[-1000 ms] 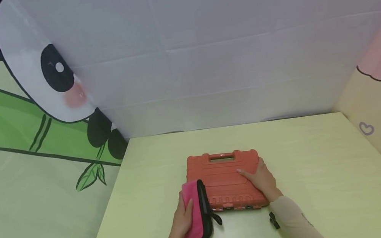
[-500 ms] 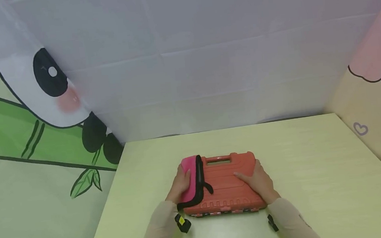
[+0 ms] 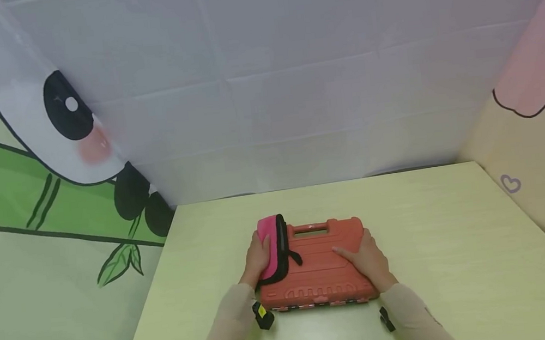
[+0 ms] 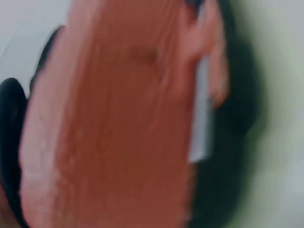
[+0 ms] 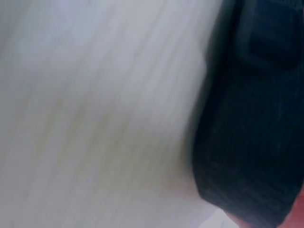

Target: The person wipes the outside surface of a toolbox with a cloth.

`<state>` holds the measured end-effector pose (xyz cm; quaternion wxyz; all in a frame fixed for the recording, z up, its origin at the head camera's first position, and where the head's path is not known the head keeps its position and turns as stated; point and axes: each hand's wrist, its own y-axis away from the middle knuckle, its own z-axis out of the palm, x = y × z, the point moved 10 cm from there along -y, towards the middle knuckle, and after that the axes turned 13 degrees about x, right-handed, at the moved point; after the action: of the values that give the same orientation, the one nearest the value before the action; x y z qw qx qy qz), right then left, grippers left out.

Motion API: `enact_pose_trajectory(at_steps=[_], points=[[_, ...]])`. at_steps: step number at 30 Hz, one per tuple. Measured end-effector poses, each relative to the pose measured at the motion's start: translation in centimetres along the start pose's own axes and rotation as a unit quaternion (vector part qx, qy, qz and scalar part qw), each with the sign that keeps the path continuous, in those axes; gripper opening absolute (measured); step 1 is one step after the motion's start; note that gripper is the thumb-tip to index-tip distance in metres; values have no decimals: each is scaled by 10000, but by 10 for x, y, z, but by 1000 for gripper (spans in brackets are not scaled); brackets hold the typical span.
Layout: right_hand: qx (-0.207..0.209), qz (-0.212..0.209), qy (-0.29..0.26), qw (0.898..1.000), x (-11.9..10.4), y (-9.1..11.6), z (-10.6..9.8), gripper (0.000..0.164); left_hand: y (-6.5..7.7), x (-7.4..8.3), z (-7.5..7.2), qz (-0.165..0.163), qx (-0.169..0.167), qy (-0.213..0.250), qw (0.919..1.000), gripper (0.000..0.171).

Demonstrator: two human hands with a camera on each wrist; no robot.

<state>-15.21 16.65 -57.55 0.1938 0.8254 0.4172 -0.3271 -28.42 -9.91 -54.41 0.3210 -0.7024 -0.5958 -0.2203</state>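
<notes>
Blurred red case (image 4: 126,128) fills middle; grey strip (image 4: 200,116) along right edge, black shape (image 4: 10,123) left.

Red case (image 3: 328,266) partly covered
Its upper left is hidden by the pink pouch (image 3: 275,251), its right edge partly by the right hand (image 3: 368,259); the sleeves (image 3: 225,325) are cropped at the head view's bottom; the left wrist view is blurred.

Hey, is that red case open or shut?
Shut: in the head view, the red case shows no raised lid and none of its inside.
</notes>
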Motion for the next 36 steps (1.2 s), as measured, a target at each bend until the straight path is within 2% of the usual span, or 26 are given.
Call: enact_pose_trajectory(at_steps=[4,10,16,19,23,26,29,32,36], points=[[-15,36,49,10000,0,2,-1,116,24,2,-12,-2,43,57,10000,48],[-39,53,57,10000,-2,3,-1,115,62,-9,-22,-512,-152,562,9970,55],[30,-27,114,9999,-4,3,-3,115,101,-19,-31,-927,-275,811,9920,63],[65,-73,123,9999,-5,4,-4,115,117,-21,-35,-1055,-257,886,9901,65],[0,-62,77,10000,-4,4,-2,115,131,-21,-40,-1042,-302,852,9904,66],[-67,-52,38,10000,-4,3,0,114,136,-19,-43,-952,-351,791,9917,66],[-94,-59,32,9999,-4,3,-1,113,132,-18,-44,-842,-328,712,9934,63],[-88,-93,0,9999,-4,3,-2,113,119,-17,-41,-764,-321,704,9941,59],[-104,-103,-71,9999,-4,3,-2,113,91,-11,-35,-518,-348,694,9956,55]])
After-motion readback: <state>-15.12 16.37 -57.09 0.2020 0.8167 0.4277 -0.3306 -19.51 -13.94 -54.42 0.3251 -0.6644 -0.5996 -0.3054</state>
